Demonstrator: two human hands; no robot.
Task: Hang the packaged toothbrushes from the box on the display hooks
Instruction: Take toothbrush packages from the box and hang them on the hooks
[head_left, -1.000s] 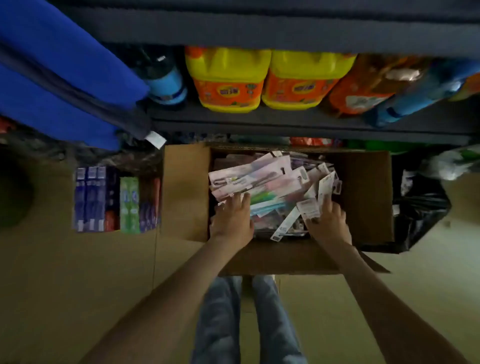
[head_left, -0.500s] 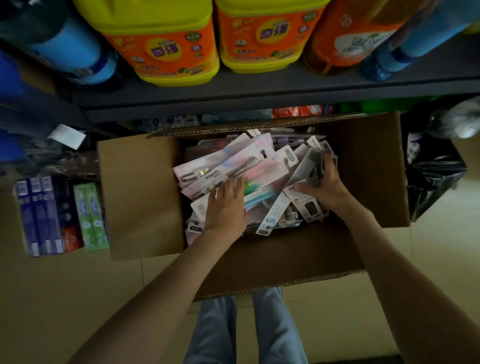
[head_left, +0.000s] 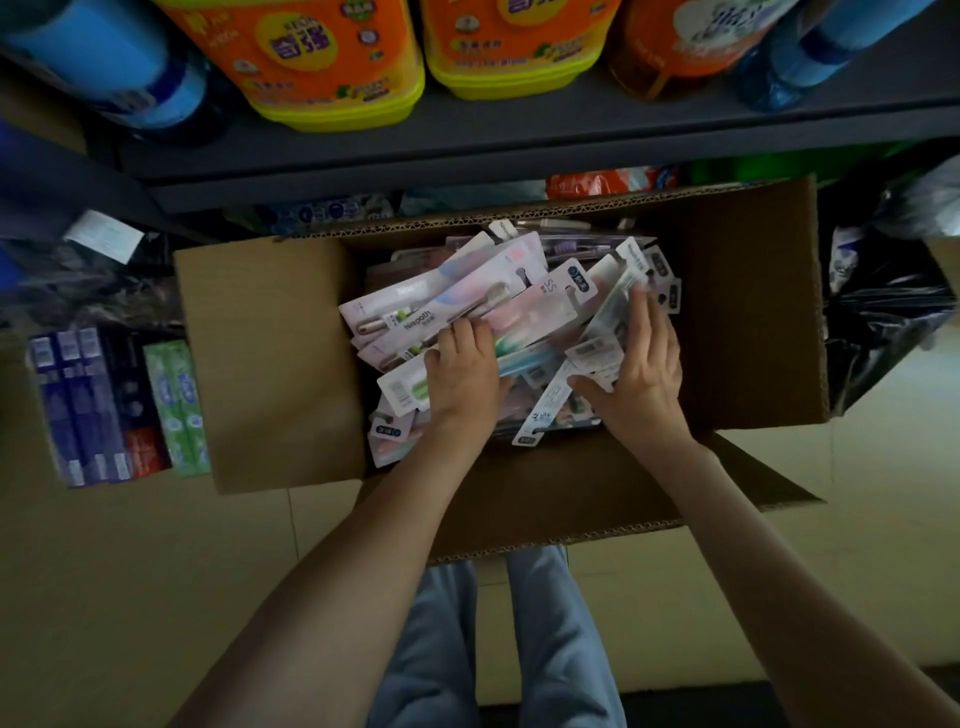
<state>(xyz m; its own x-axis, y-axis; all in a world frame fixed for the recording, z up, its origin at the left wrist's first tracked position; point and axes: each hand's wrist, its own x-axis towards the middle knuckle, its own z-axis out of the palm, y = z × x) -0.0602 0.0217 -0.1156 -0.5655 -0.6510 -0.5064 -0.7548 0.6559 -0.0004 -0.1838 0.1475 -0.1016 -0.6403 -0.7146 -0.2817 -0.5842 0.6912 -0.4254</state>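
An open cardboard box (head_left: 270, 364) sits on the tiled floor (head_left: 130, 597), its flaps folded outward. The packaged toothbrushes (head_left: 467, 296) lie inside it in a loose heap, overlapping at all angles, with most of the hang-tab ends pointing toward the box's far right corner.

Both hands reach down into the box from its near side. The left hand (head_left: 462, 374) rests on the middle of the heap with its fingers bent at the knuckles and the tips tucked down against a white pack holding a green brush. Whether it actually grips that pack cannot be told. The right hand (head_left: 641, 379) lies on the packs nearer the box's right wall. It is released, with its fingers straight and together on a clear pack and its thumb spread out toward the left hand.

Beyond the box's far wall runs a dark shelf (head_left: 467, 130) carrying yellow and orange jugs (head_left: 322, 62) and a blue bottle (head_left: 104, 67). Toothpaste cartons (head_left: 104, 410) in blue and green stand in a row to the left of the box. A black plastic bag (head_left: 883, 332) lies crumpled to its right. On the near side of the box, under its front flap, the person's legs (head_left: 441, 649) show in light blue jeans.
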